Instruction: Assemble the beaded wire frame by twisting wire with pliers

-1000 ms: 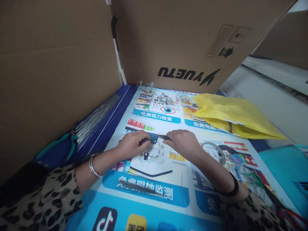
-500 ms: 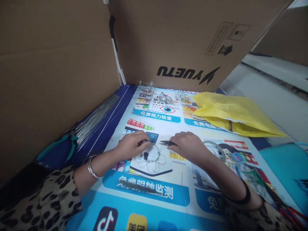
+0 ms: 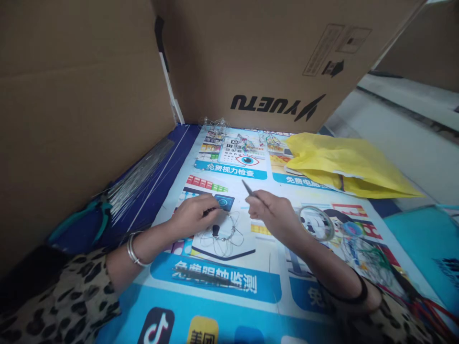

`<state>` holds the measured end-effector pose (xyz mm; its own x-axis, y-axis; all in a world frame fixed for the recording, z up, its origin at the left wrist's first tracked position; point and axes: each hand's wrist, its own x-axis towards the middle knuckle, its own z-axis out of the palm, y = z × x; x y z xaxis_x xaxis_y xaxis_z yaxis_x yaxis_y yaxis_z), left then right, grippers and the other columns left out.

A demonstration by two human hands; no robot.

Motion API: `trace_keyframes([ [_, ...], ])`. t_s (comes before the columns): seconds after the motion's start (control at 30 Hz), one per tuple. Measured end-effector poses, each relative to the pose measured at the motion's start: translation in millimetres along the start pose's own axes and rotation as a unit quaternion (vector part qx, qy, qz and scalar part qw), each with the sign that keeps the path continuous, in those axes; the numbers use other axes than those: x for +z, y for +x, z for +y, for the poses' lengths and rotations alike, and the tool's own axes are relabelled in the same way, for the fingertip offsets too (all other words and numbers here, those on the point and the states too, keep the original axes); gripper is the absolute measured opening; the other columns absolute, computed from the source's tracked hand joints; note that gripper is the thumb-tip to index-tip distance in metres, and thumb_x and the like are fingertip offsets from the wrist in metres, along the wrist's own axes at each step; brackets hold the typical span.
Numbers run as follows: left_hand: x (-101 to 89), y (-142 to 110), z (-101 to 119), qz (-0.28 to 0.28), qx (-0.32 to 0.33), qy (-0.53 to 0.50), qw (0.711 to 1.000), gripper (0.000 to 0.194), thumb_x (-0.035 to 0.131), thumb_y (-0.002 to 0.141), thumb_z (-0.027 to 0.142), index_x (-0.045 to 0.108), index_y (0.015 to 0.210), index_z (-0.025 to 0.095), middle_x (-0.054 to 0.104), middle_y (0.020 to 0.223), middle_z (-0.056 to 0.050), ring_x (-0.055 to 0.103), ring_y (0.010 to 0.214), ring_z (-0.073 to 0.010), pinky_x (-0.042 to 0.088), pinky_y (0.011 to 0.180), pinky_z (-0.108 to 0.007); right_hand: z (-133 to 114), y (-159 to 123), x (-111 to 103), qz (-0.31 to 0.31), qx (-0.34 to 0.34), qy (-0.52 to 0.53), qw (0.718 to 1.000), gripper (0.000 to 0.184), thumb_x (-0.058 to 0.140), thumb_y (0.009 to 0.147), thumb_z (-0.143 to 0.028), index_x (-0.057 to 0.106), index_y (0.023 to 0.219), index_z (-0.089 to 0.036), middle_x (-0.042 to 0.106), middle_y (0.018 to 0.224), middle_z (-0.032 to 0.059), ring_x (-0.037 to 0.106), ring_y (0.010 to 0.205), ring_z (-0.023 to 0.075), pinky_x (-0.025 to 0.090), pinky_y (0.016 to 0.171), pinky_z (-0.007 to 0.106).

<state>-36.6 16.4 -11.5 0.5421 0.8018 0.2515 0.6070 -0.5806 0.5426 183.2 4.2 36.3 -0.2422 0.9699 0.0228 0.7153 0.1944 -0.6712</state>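
At left hand (image 3: 193, 215), pinched: silvery wire ring (image 3: 224, 239), petal-like loops; right hand (image 3: 275, 211) grips slim tool (image 3: 247, 187).

A printed sheet (image 3: 265, 313) is spread over the bench (image 3: 181, 150) beneath both hands. A wire piece (image 3: 224, 238) is placed at the fingertips of the left hand (image 3: 196, 213), to its right and nearer the body. A tool (image 3: 248, 188) is held in the right hand (image 3: 274, 210), tip pointed away from the body. Left of the left hand, pliers (image 3: 105, 216) are laid, with a wire bundle (image 3: 138, 177) behind. Beyond both hands, wire tangles (image 3: 251, 145) are spread before a cardboard panel (image 3: 258, 57). A bag (image 3: 347, 165) is set behind and right of the right hand; a ring (image 3: 330, 224) is placed nearer.
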Motion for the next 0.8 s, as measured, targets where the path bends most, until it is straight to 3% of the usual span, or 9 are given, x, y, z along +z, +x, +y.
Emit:
trace_keyframes([
  [0.1, 0.0, 0.2, -1.1, -0.006, 0.001, -0.005, 1.000, 0.017, 0.045, 0.086, 0.021, 0.058, 0.076, 0.016, 0.056, 0.073, -0.001, 0.052, 0.069, -0.0118, 0.039, 0.064, -0.022, 14.2, 6.7, 5.6, 0.087, 0.029, 0.175, 0.980, 0.028, 0.045, 0.086, -0.041, 0.059, 0.075, -0.019, 0.063, 0.064, -0.0014, 0.059, 0.058, 0.0115, 0.045, 0.058, 0.023],
  [0.17, 0.2, 0.0, -2.4, -0.008, -0.001, -0.011, 1.000, 0.017, 0.045, 0.086, 0.022, 0.059, 0.078, 0.016, 0.057, 0.074, -0.002, 0.053, 0.070, -0.0123, 0.040, 0.065, -0.023, 25.0, 11.2, 11.4, 0.122, 0.013, 0.203, 0.972, 0.029, 0.046, 0.085, -0.042, 0.060, 0.076, -0.019, 0.064, 0.067, -0.0003, 0.060, 0.063, 0.0121, 0.046, 0.062, 0.024],
  [0.27, 0.7, -0.3, -3.7, -0.003, 0.002, -0.022, 1.000, 0.017, 0.045, 0.086, 0.020, 0.060, 0.081, 0.016, 0.058, 0.076, -0.002, 0.054, 0.073, -0.0133, 0.041, 0.067, -0.024, 37.8, 13.2, 23.2, 0.111, 0.004, 0.200, 0.973, 0.029, 0.047, 0.085, -0.044, 0.061, 0.078, -0.019, 0.065, 0.071, 0.0002, 0.060, 0.066, 0.0128, 0.046, 0.062, 0.025],
  [0.4, 1.1, 0.5, -3.1, 0.005, 0.013, -0.039, 0.999, 0.016, 0.046, 0.084, 0.018, 0.059, 0.075, 0.015, 0.057, 0.073, -0.002, 0.053, 0.072, -0.0129, 0.041, 0.067, -0.024, 43.6, 5.6, 37.5, 0.112, -0.097, 0.071, 0.986, 0.026, 0.050, 0.086, -0.042, 0.063, 0.088, -0.019, 0.066, 0.077, 0.0017, 0.061, 0.072, 0.0146, 0.047, 0.068, 0.027],
  [0.53, 1.0, 1.0, -2.6, 0.021, 0.033, -0.055, 0.998, 0.016, 0.046, 0.083, 0.015, 0.058, 0.072, 0.015, 0.057, 0.072, -0.002, 0.053, 0.072, -0.0127, 0.041, 0.067, -0.024, 45.0, -2.1, 43.9, 0.111, -0.247, -0.061, 0.961, 0.026, 0.047, 0.089, -0.037, 0.064, 0.096, -0.019, 0.067, 0.091, 0.0050, 0.059, 0.087, 0.0164, 0.046, 0.081, 0.031],
  [0.67, 1.2, 0.5, -2.9, 0.025, 0.036, -0.053, 0.998, 0.016, 0.047, 0.083, 0.015, 0.057, 0.071, 0.015, 0.058, 0.073, -0.002, 0.053, 0.072, -0.0127, 0.041, 0.067, -0.024, 45.0, -5.1, 41.8, 0.140, -0.242, -0.153, 0.948, 0.030, 0.039, 0.093, -0.032, 0.065, 0.095, -0.018, 0.066, 0.086, 0.0066, 0.058, 0.084, 0.0166, 0.047, 0.078, 0.029],
  [0.8, 1.3, 0.9, -2.2, 0.031, 0.031, -0.053, 0.998, 0.017, 0.046, 0.083, 0.016, 0.057, 0.069, 0.015, 0.058, 0.071, -0.002, 0.053, 0.069, -0.0122, 0.041, 0.065, -0.023, 36.5, -14.4, 34.5, 0.085, -0.201, -0.226, 0.949, 0.039, 0.046, 0.087, -0.046, 0.062, 0.106, -0.017, 0.063, 0.097, 0.0098, 0.054, 0.094, 0.0221, 0.044, 0.083, 0.037],
])
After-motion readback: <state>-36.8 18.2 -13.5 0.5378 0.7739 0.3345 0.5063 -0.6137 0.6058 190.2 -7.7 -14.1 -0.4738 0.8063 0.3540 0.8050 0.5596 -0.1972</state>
